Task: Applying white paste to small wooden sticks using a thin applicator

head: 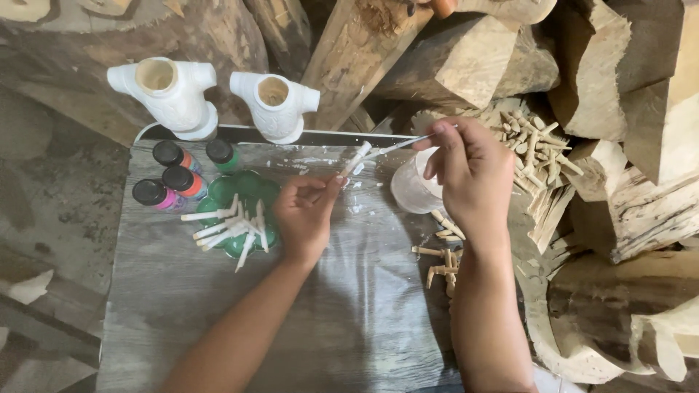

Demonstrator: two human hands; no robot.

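White-painted wooden peg (356, 159) pinched in your left hand (306, 215), above grey board (306, 320) beside green tray (247, 191); your right hand (470, 175) grips thin brush (400, 145), tip touching peg

My left hand (304, 218) was raised off the surface, palm turned toward me, its thumb and fingertips (336, 180) pinched together at the top. The left forearm ran down and to the left, bare to the elbow. My right hand (473, 175) hung higher and to the right, back facing up, wrist bent, thumb and forefinger nipped shut near the top knuckles. The right forearm dropped almost straight down. The two hands were near each other, not touching.
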